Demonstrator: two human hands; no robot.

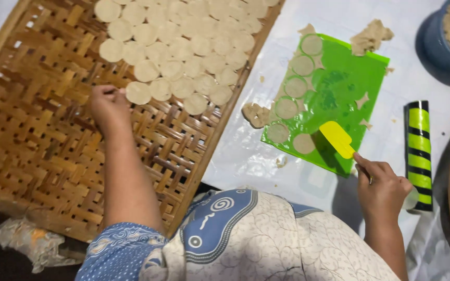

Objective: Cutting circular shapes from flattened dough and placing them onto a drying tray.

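Observation:
My left hand [109, 106] reaches over a large woven bamboo tray [37, 156] and pinches the edge of a round dough disc [138, 92], the lowest of several discs [183, 36] laid in rows on the tray. My right hand [382, 188] holds a yellow spatula [337, 139] by its handle, the blade resting on a green plastic mat [339, 88]. Several cut dough rounds [295, 87] lie along the mat's left side.
Dough scraps [371, 35] sit at the mat's top edge and a lump [256, 114] beside the tray. A green-and-black striped roller [419, 151] lies right of the mat. A blue bowl [436, 47] of dough is at top right. White cloth [266, 156] covers the floor.

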